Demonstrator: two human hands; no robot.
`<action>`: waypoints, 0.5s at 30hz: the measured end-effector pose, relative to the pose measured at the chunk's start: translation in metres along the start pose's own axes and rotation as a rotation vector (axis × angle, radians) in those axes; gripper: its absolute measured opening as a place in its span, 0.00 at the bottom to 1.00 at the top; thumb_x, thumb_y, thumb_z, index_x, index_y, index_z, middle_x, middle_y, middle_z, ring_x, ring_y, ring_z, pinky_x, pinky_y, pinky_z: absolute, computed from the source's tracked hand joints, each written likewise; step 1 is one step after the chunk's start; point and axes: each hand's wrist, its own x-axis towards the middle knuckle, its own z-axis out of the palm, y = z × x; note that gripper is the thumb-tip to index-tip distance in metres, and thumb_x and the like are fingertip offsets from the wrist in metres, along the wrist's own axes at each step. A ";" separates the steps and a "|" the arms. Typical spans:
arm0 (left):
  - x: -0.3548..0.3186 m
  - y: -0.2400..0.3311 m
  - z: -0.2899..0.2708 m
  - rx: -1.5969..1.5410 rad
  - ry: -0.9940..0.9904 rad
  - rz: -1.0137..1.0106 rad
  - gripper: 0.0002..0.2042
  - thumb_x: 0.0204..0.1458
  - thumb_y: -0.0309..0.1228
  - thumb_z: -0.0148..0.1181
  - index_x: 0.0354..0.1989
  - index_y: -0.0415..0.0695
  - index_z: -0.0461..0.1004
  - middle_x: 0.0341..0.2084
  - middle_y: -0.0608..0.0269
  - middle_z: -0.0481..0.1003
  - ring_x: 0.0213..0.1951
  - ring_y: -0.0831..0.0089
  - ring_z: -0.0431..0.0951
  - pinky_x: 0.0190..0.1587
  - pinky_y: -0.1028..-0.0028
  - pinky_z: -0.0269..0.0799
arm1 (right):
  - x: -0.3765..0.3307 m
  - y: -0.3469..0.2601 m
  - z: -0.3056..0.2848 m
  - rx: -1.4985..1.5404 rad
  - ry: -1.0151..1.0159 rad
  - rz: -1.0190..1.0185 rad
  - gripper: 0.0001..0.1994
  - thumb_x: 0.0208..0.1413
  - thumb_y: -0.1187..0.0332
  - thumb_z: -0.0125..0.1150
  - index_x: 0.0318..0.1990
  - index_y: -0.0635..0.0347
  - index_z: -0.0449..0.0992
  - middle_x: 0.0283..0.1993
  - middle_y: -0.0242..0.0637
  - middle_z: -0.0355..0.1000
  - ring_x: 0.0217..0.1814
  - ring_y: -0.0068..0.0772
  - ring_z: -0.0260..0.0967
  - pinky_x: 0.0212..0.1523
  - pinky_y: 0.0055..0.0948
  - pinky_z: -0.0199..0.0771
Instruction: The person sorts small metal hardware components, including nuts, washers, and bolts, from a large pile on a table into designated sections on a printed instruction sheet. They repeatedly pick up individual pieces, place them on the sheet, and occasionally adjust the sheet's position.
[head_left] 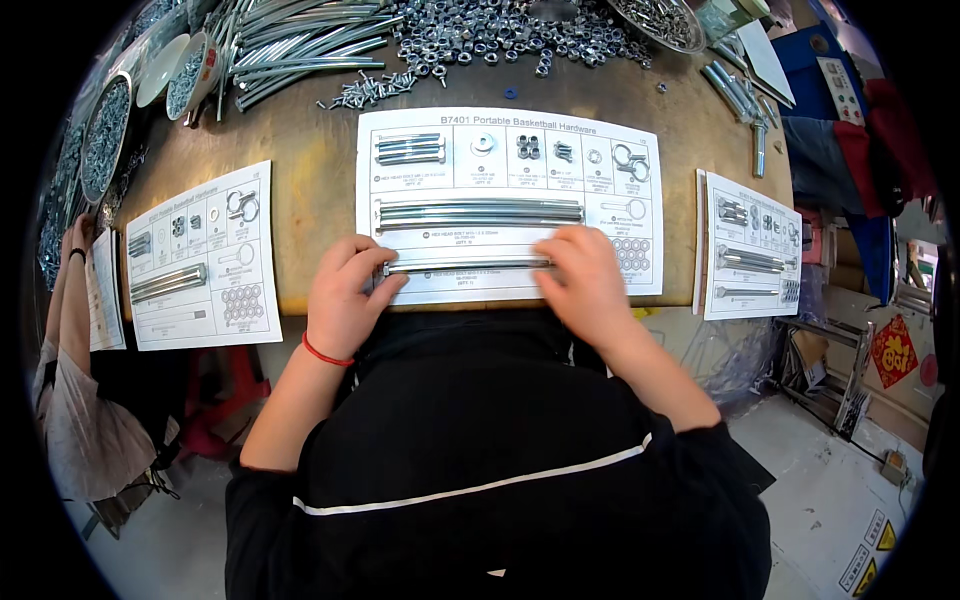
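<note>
In front of me lies a white hardware sheet printed with parts pictures. A long hex bolt lies crosswise along its lower row. My left hand pinches this bolt's left end, by the head, and the fingers of my right hand close on its right end. Just above, several long bolts rest side by side on the sheet. Along its top row are short bolts, a washer, dark nuts and ring pins; which are real and which printed is hard to tell.
Similar sheets stand at left and right. Across the back lie long bolts, a pile of nuts and small screws. Bowls of small parts stand back left. Another person's hands reach in at far left.
</note>
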 end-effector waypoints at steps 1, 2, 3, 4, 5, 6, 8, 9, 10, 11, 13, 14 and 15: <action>0.000 0.001 0.001 -0.005 0.003 -0.021 0.11 0.41 0.24 0.71 0.34 0.40 0.77 0.34 0.58 0.73 0.34 0.62 0.74 0.38 0.68 0.71 | -0.012 0.011 -0.005 -0.030 0.018 0.104 0.10 0.45 0.76 0.66 0.37 0.59 0.78 0.40 0.40 0.71 0.46 0.47 0.67 0.49 0.39 0.67; -0.001 0.002 0.003 -0.010 0.008 -0.043 0.11 0.41 0.25 0.71 0.34 0.40 0.77 0.34 0.58 0.73 0.34 0.61 0.74 0.38 0.68 0.71 | -0.021 0.017 -0.002 -0.005 0.047 0.106 0.09 0.45 0.76 0.66 0.36 0.59 0.78 0.39 0.40 0.71 0.45 0.47 0.67 0.48 0.39 0.67; 0.000 0.004 0.003 -0.016 0.016 -0.058 0.11 0.41 0.25 0.71 0.34 0.40 0.77 0.34 0.58 0.74 0.34 0.61 0.74 0.38 0.67 0.71 | -0.027 0.022 -0.001 0.016 0.081 0.107 0.09 0.45 0.76 0.66 0.36 0.59 0.78 0.37 0.40 0.71 0.44 0.47 0.67 0.47 0.40 0.67; 0.004 0.004 0.002 0.067 0.008 -0.036 0.10 0.42 0.25 0.70 0.34 0.41 0.78 0.33 0.59 0.74 0.35 0.61 0.74 0.38 0.67 0.71 | -0.025 0.030 -0.005 0.023 0.131 0.095 0.08 0.45 0.76 0.67 0.35 0.59 0.78 0.36 0.40 0.71 0.43 0.47 0.67 0.45 0.40 0.67; -0.001 0.002 0.003 0.122 0.033 0.004 0.10 0.42 0.26 0.70 0.33 0.42 0.78 0.33 0.59 0.74 0.34 0.61 0.74 0.38 0.66 0.71 | -0.028 0.026 -0.002 0.019 0.138 0.119 0.07 0.45 0.76 0.66 0.34 0.59 0.78 0.37 0.40 0.71 0.43 0.47 0.67 0.45 0.40 0.68; -0.002 0.001 0.003 0.077 0.033 -0.060 0.11 0.41 0.26 0.71 0.34 0.43 0.78 0.33 0.58 0.75 0.35 0.60 0.75 0.39 0.66 0.71 | -0.025 0.028 0.000 0.051 0.165 0.105 0.08 0.45 0.76 0.67 0.35 0.58 0.78 0.36 0.39 0.71 0.42 0.46 0.68 0.44 0.39 0.68; -0.001 -0.002 -0.002 0.033 0.023 -0.047 0.16 0.38 0.26 0.73 0.38 0.42 0.78 0.35 0.57 0.75 0.36 0.60 0.75 0.39 0.66 0.72 | -0.013 0.025 -0.015 0.125 0.039 0.146 0.10 0.44 0.73 0.70 0.36 0.58 0.79 0.34 0.37 0.72 0.40 0.44 0.69 0.42 0.37 0.69; -0.001 0.002 -0.007 -0.030 0.002 -0.087 0.21 0.37 0.27 0.75 0.42 0.41 0.77 0.36 0.57 0.75 0.36 0.62 0.75 0.38 0.67 0.72 | -0.005 0.024 -0.024 0.213 -0.063 0.222 0.10 0.46 0.72 0.70 0.37 0.59 0.78 0.34 0.37 0.72 0.41 0.42 0.70 0.43 0.36 0.70; -0.001 0.001 -0.008 -0.042 0.029 -0.076 0.23 0.37 0.26 0.75 0.44 0.40 0.76 0.35 0.58 0.74 0.34 0.64 0.74 0.37 0.69 0.71 | 0.006 0.025 -0.038 0.283 -0.096 0.275 0.10 0.47 0.71 0.69 0.38 0.59 0.78 0.34 0.37 0.73 0.41 0.42 0.71 0.43 0.36 0.71; -0.001 -0.002 -0.009 -0.054 0.056 -0.067 0.25 0.37 0.26 0.75 0.47 0.40 0.75 0.35 0.59 0.73 0.33 0.67 0.72 0.36 0.71 0.70 | 0.020 0.031 -0.052 0.353 -0.133 0.328 0.10 0.48 0.70 0.69 0.38 0.60 0.78 0.35 0.38 0.74 0.42 0.41 0.71 0.44 0.36 0.71; -0.008 -0.011 -0.002 -0.212 0.143 -0.191 0.24 0.39 0.24 0.74 0.48 0.39 0.73 0.33 0.62 0.71 0.32 0.72 0.70 0.35 0.74 0.68 | 0.067 0.058 -0.074 0.205 0.047 0.209 0.09 0.49 0.70 0.67 0.37 0.61 0.79 0.37 0.40 0.75 0.42 0.43 0.72 0.45 0.37 0.72; -0.013 -0.015 0.002 -0.293 0.188 -0.258 0.24 0.40 0.24 0.73 0.49 0.38 0.72 0.32 0.63 0.70 0.31 0.74 0.69 0.35 0.76 0.67 | 0.103 0.065 -0.090 0.072 0.172 0.042 0.08 0.49 0.70 0.66 0.37 0.62 0.79 0.37 0.40 0.76 0.42 0.44 0.72 0.45 0.38 0.71; -0.014 -0.018 0.006 -0.333 0.211 -0.288 0.23 0.42 0.23 0.71 0.49 0.38 0.72 0.32 0.64 0.69 0.31 0.76 0.69 0.34 0.77 0.67 | 0.145 0.072 -0.108 -0.063 0.300 -0.120 0.08 0.49 0.71 0.66 0.36 0.62 0.79 0.38 0.41 0.76 0.42 0.46 0.72 0.45 0.39 0.71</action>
